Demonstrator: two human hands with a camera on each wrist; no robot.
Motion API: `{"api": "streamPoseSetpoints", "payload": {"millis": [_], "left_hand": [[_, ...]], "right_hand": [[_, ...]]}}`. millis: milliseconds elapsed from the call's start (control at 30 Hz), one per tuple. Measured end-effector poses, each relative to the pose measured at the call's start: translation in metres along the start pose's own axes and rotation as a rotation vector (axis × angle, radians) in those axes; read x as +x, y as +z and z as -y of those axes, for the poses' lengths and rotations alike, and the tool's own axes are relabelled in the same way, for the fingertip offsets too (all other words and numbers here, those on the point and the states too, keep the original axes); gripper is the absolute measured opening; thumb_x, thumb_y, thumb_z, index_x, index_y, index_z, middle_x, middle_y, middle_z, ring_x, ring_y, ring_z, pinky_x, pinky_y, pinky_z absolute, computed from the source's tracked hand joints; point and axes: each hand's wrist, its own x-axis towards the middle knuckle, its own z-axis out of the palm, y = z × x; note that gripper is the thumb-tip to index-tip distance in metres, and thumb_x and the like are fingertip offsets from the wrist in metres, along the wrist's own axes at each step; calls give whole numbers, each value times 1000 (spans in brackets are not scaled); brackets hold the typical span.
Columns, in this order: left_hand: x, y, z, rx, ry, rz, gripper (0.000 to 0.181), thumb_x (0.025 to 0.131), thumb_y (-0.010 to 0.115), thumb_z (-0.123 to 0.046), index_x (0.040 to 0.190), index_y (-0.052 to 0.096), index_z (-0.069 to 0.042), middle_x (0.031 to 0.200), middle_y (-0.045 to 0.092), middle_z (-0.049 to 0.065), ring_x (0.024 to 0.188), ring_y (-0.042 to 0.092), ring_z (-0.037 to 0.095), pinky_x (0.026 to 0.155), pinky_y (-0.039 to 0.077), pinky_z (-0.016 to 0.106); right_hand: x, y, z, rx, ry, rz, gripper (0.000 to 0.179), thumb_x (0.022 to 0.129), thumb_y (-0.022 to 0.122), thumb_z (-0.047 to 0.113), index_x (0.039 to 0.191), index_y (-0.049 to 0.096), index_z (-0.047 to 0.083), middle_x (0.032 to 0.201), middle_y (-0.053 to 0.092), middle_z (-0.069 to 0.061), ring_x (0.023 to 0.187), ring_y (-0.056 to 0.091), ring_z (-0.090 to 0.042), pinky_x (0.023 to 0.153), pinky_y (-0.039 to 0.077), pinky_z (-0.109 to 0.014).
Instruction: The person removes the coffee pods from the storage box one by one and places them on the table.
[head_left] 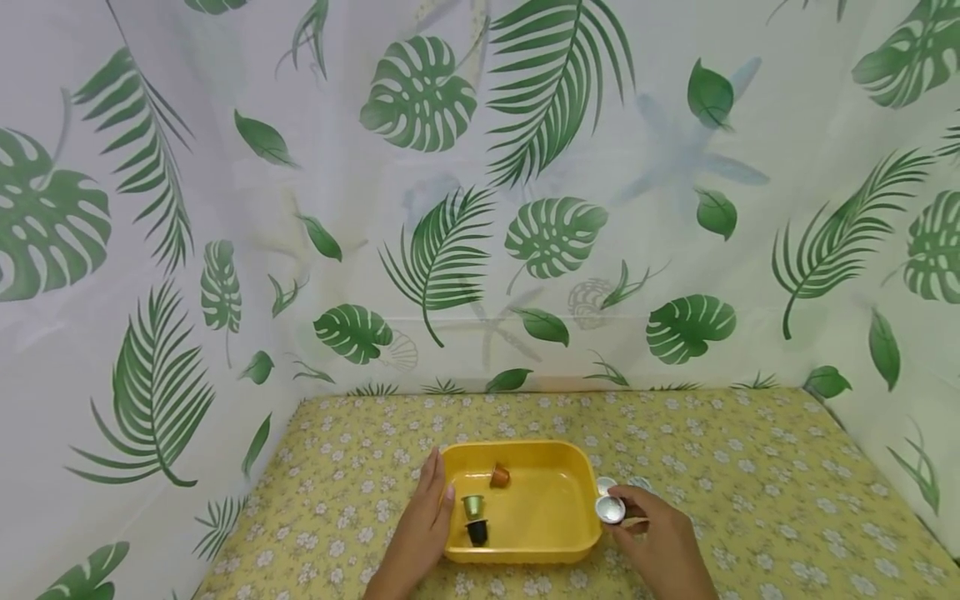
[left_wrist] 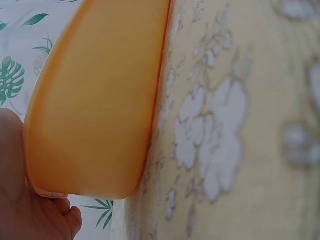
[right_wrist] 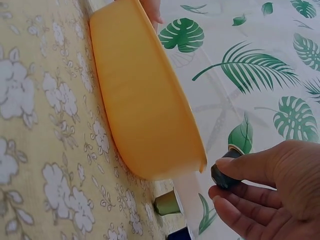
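Observation:
A yellow plastic tray [head_left: 543, 546] stands on the table, holding a brown coffee capsule [head_left: 499, 476], a green one [head_left: 472, 506] and a black one [head_left: 477, 532]. At the tray's left side, my left hand [head_left: 417, 529] grips the rim, thumb over the edge and fingers outside. My right hand [head_left: 663, 537] pinches a dark coffee capsule [right_wrist: 226, 174] between thumb and fingers, just beyond the tray's right rim; its silver lid [head_left: 611, 509] faces up to the head view. Partly behind that hand, a green capsule [right_wrist: 167, 204] and a dark blue capsule [right_wrist: 179, 234] lie on the table.
The yellow cloth [head_left: 765, 500] with white flowers covers the table. White curtains [head_left: 465, 275] printed with green leaves enclose it at the back and on both sides.

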Motion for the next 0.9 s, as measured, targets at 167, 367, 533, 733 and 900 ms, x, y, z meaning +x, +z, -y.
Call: {"api": "streamPoseSetpoints", "payload": {"millis": [167,367,533,733,900], "left_hand": [[-2,0,0,46,-6,8,67,112,24,-48,162,11,-6,169,-2,-3,155,10,24,122,21,51],[-3,0,-2,101,19,-16,62,113,26,-40,161,13,-2,169,0,2,154,14,27,122,23,50],[-2,-3,-1,83,21,-19,58,114,29,-34,161,14,-3,169,1,0,154,15,27,122,23,50],[-3,-3,1,64,32,-6,59,114,28,-35,161,16,-3,169,1,0,154,15,27,121,25,51],[-3,-4,2,56,35,-6,59,114,28,-36,162,16,-4,169,1,-1,154,15,26,121,25,50]], "right_hand": [[-1,-4,-8,-36,16,-20,43,84,81,0,125,67,1,108,73,-9,96,70,-24,69,59,-24],[-2,-6,-19,-40,23,-21,41,85,80,1,124,67,-1,108,73,-13,95,72,-27,69,61,-27],[0,-3,-25,3,55,7,43,86,78,-2,126,63,-3,112,70,-17,98,72,-31,71,61,-29],[3,2,-29,-33,68,4,41,85,80,0,123,64,-4,107,65,-14,84,67,-20,66,58,-28],[8,6,-32,-29,89,6,40,84,80,-2,120,65,-6,101,64,-13,76,64,-16,62,57,-28]]}}
